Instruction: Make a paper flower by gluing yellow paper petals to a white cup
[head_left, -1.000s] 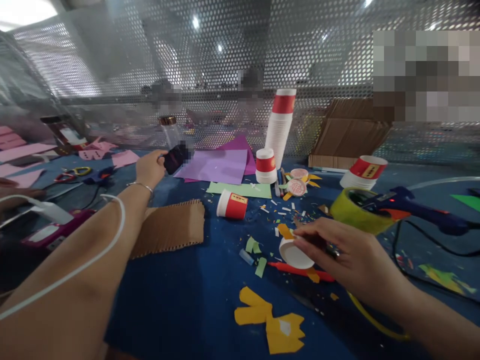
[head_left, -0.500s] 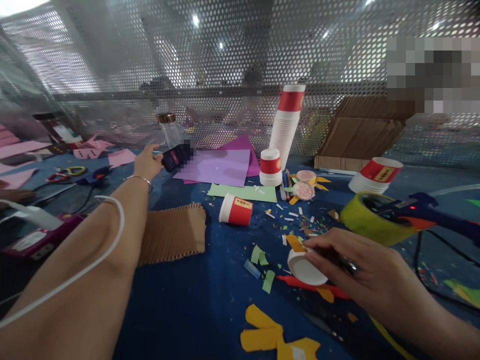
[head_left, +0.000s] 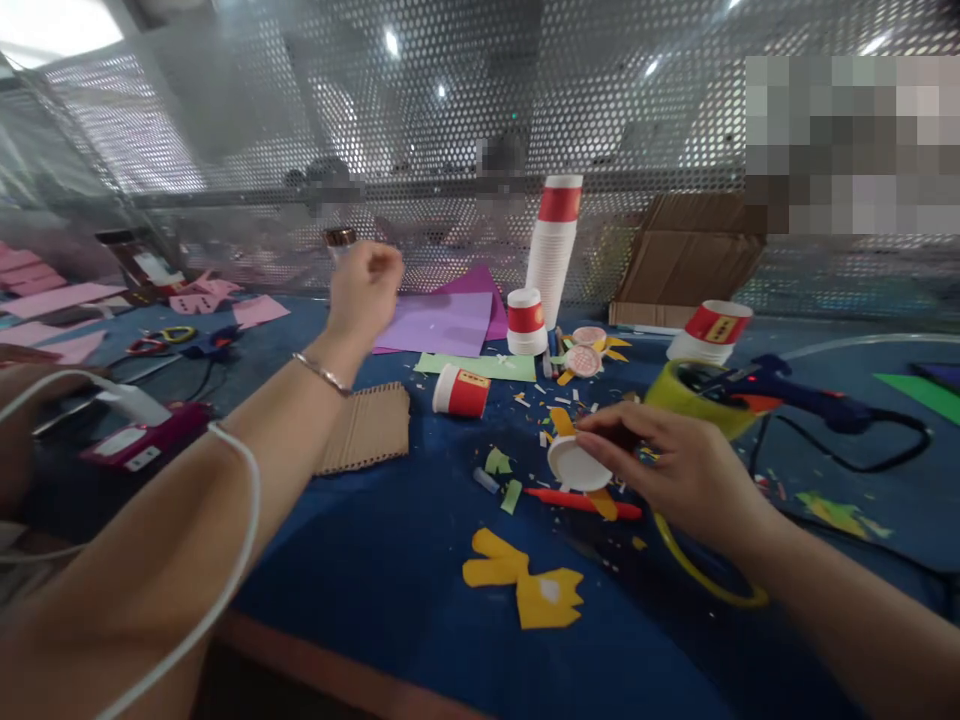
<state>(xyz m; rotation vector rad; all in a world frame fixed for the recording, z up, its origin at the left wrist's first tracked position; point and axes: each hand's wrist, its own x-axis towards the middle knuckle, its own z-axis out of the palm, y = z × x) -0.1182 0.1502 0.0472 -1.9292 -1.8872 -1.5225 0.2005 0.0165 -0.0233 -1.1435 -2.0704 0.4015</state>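
Note:
My right hand (head_left: 667,460) pinches a white paper cup bottom (head_left: 579,464) between thumb and fingers. Orange paper strips (head_left: 561,421) stick out from its edge. Beneath it lies a red marker (head_left: 581,502). My left hand (head_left: 367,290) is raised at the back left, its fingers curled in front of a lidded bottle (head_left: 340,238); whether anything is in them is hidden. Cut orange paper pieces (head_left: 550,600) lie nearer me. A red-and-white paper cup (head_left: 462,391) rests on its side between my hands.
Corrugated cardboard (head_left: 371,428) lies beside my left forearm. A glue gun (head_left: 802,395) rests on a yellow tape roll (head_left: 675,390). Behind stand a tall cup stack (head_left: 551,255) and purple paper (head_left: 442,322). A white cable (head_left: 251,480) crosses my left arm.
My left hand has moved up and right, and the phone it was touching is out of sight. The view has shifted, showing the table's front edge. My right hand still holds the cup bottom.

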